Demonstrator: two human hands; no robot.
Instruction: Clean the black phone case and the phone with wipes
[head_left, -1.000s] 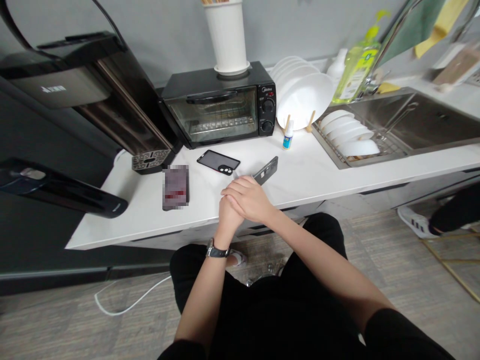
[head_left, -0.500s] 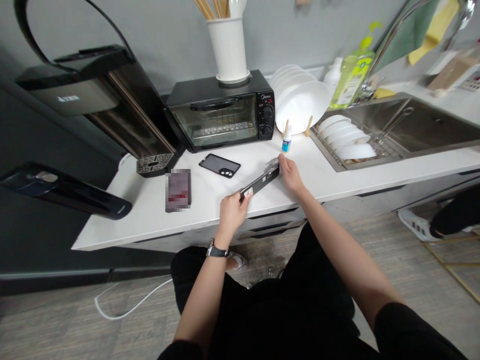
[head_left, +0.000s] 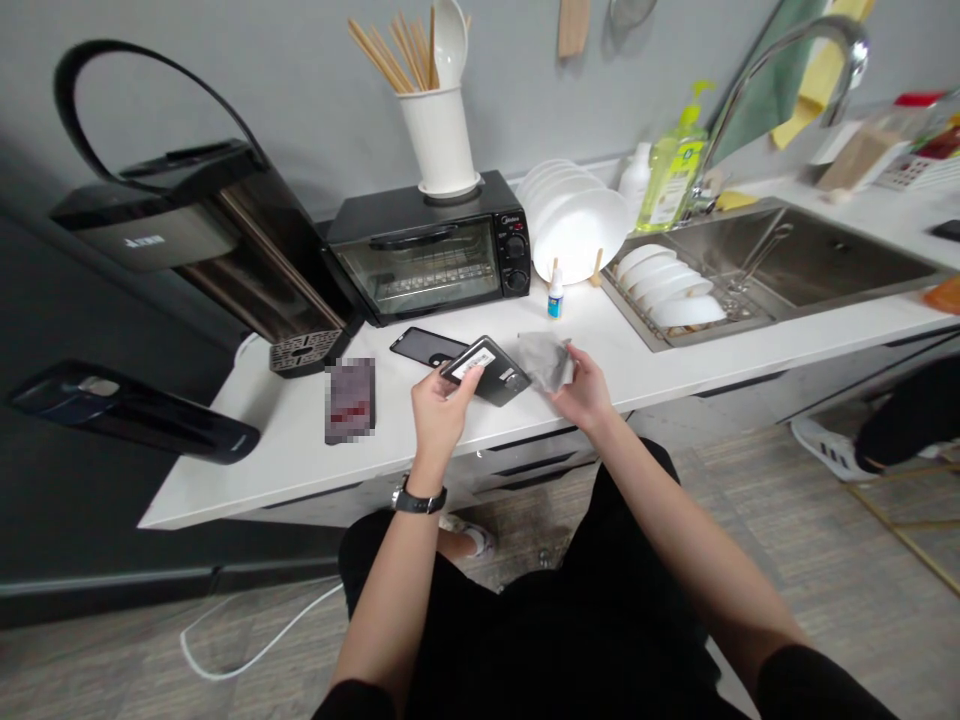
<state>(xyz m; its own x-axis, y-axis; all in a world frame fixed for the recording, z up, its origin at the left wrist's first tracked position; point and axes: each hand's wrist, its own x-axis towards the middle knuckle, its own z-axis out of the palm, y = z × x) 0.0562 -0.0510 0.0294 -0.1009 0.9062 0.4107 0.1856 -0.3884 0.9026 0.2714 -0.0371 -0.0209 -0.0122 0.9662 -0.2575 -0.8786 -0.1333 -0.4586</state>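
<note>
My left hand (head_left: 441,408) is closed on one end of a dark smartphone (head_left: 495,383), its thumb by a white label on the back. The phone is held tilted above the counter's front part. In my right hand (head_left: 583,390) is a grey cloth (head_left: 544,358), pinched just beside the phone's right end; whether it touches the phone I cannot tell. Behind the phone a black phone case (head_left: 420,343) lies on the counter, partly covered by it. A small spray bottle (head_left: 555,297) with a blue label stands upright beyond the cloth.
A blurred-out packet (head_left: 350,400) lies on the white counter (head_left: 285,465) at left, near a dark bottle (head_left: 135,412) and a drinks machine (head_left: 217,235). Behind are a toaster oven (head_left: 427,262) and plates (head_left: 581,235). The sink (head_left: 817,265) holds bowls. A person's shoe (head_left: 825,450) shows at right.
The phone has turned from edge-on to show its labelled back. My right hand has come off its far end and now holds the grey cloth beside it. The view has shifted slightly.
</note>
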